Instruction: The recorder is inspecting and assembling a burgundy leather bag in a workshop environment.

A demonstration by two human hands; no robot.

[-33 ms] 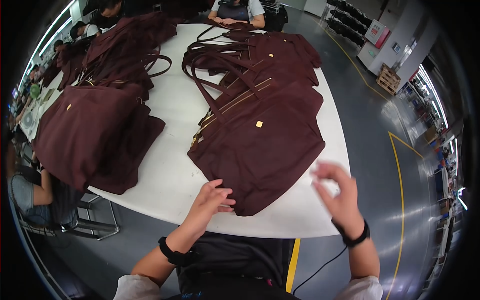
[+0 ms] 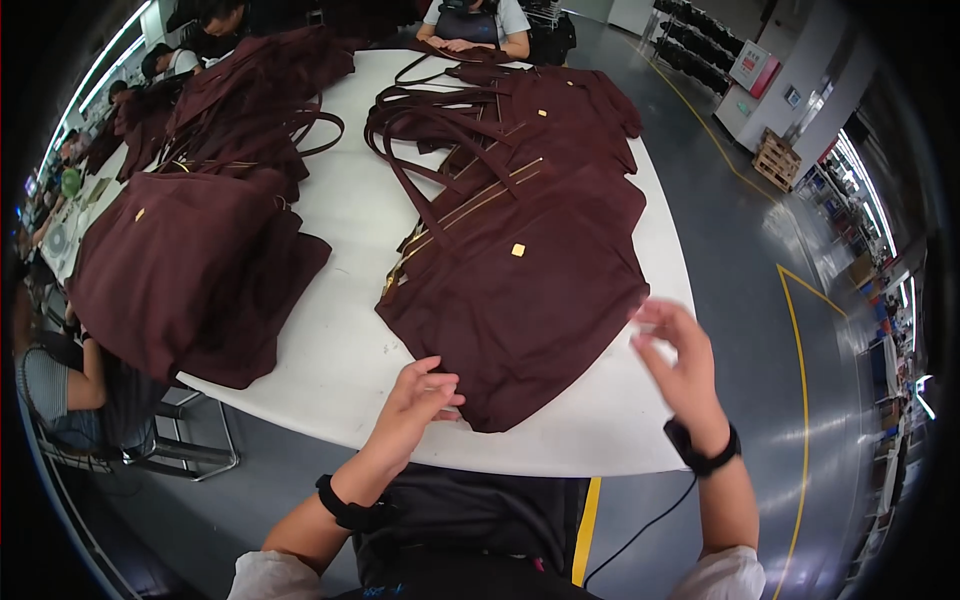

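A dark maroon tote bag lies flat before me, with a small gold tag, gold zips and long straps pointing to the upper left. My left hand is at its lower left edge, fingers loosely spread and close to the cloth; whether they touch it I cannot tell. Beside the bag's right corner is my right hand, fingers curved and apart, the tips slightly blurred near the fabric. Neither hand holds anything. Behind this bag more maroon bags overlap in a row.
A heap of maroon bags covers the left of the white table. Someone sits at the far edge, and a person in a striped top sits at left near a metal stool. A wooden pallet stands beyond the aisle.
My right hand has moved a little up and away from me, closer to the bag's right corner. The left hand has shifted only slightly, and the bag lies as before.
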